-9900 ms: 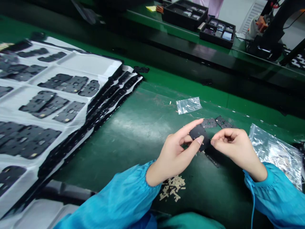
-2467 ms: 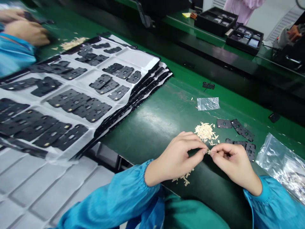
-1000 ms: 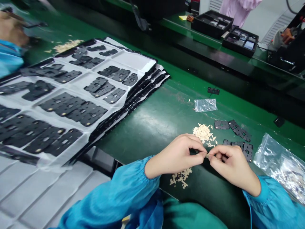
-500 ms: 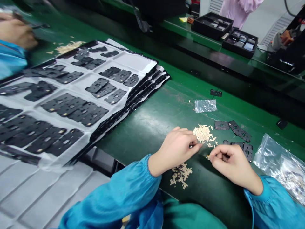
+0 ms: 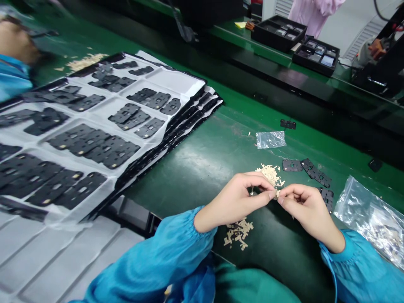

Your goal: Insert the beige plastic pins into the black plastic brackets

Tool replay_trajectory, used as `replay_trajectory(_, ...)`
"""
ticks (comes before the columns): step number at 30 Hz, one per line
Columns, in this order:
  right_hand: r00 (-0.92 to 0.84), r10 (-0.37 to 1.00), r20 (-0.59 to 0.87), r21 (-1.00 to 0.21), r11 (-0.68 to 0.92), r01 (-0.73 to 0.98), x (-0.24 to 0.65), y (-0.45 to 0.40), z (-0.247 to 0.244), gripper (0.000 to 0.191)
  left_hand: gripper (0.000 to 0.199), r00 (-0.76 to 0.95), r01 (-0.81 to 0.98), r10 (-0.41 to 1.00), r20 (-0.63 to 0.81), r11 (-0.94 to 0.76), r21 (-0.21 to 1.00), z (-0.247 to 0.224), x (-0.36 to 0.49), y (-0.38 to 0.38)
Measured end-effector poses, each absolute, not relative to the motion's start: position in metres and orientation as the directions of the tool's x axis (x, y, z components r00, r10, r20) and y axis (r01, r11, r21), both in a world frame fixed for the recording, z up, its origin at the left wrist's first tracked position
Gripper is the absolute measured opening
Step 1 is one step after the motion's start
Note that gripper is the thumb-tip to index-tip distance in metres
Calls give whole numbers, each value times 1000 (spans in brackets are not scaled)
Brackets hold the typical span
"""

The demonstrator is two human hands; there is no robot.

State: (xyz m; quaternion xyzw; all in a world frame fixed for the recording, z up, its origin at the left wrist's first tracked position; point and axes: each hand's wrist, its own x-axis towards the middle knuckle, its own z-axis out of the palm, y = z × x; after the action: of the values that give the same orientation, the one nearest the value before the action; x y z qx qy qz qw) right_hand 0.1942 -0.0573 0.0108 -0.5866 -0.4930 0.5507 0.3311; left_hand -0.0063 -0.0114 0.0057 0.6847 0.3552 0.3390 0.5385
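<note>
Over the green tabletop, my left hand (image 5: 238, 198) and my right hand (image 5: 307, 210) meet at their fingertips. A tiny cream-coloured piece (image 5: 277, 193) shows between them, pinched by my right thumb and forefinger. My left thumb and forefinger are pressed together right beside it; what they grip, if anything, is too small to make out. Just behind the left fingers lies a heap of small cream pieces (image 5: 270, 171), partly covered. Nearer my lap is a second, looser pile of cream pieces (image 5: 240, 232), with dark bits among them.
Flat black plates (image 5: 292, 165) lie beyond my right hand. A small clear bag (image 5: 270, 139) is farther back, and a larger zip bag (image 5: 372, 223) lies right. Stacked trays (image 5: 176, 80) of black plates fill the left. A co-worker's hand (image 5: 17, 42) is at upper left.
My hands have come together: the left moved right and the right slightly left, so their fingertips now meet at the cream piece. The view has shifted slightly.
</note>
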Motion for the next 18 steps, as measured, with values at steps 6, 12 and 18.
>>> replay_trajectory(6, -38, 955, -295, -941, -284, 184, 192, -59, 14, 21, 12, 497, 117, 857, 137, -222, 968, 7, -2, -13)
replay_trajectory(12, 12, 965, -260, -946, -257, 198, 194, -60, 10, 22, 9, 435, 200, 845, 311, -428, 881, 1, 0, -18)
replay_trajectory(18, 11, 995, -102, -915, -98, 390, 197, -64, 5, 16, 9, 498, 473, 602, 624, -792, 387, -1, 2, -23)
